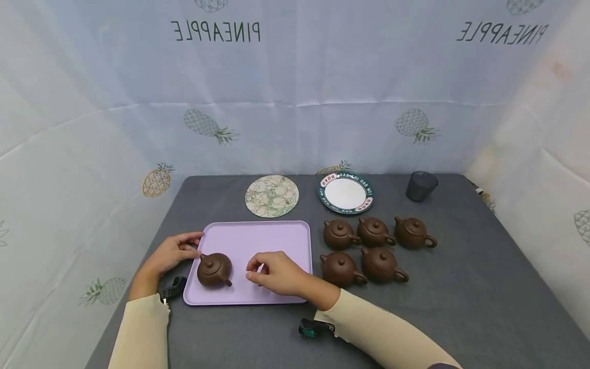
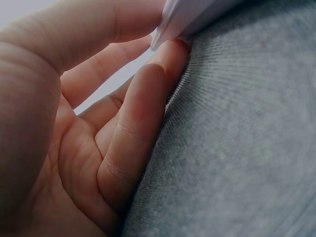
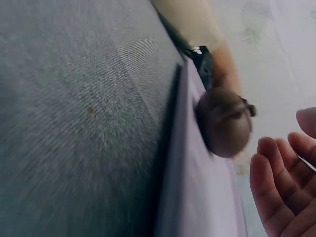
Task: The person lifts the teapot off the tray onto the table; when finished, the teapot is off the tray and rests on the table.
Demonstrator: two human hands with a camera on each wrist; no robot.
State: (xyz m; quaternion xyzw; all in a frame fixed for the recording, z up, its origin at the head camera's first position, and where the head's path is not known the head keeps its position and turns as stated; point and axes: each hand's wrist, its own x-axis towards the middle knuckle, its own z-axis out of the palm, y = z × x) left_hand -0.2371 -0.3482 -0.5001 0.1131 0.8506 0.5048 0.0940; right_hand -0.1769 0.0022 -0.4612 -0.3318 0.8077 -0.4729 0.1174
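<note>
My left hand (image 1: 171,254) is at the left edge of a lilac tray (image 1: 258,236). In the left wrist view its thumb reaches over the tray's rim (image 2: 170,24) while fingertips meet the rim from outside, low against the table. A small brown clay teapot (image 1: 214,269) stands on the tray's left part, close beside the left thumb, spout toward that hand. Over the tray's right part hovers my right hand (image 1: 280,274), fingers loosely bent and nothing between them. The right wrist view shows its fingertips (image 3: 261,168) apart from the teapot (image 3: 226,123).
Several similar brown teapots (image 1: 339,234) stand in two rows right of the tray. Behind are a round floral mat (image 1: 272,196), a green-rimmed white plate (image 1: 345,192) and a dark glass cup (image 1: 420,185). A pineapple-print curtain (image 1: 295,128) encloses the grey table (image 1: 461,307).
</note>
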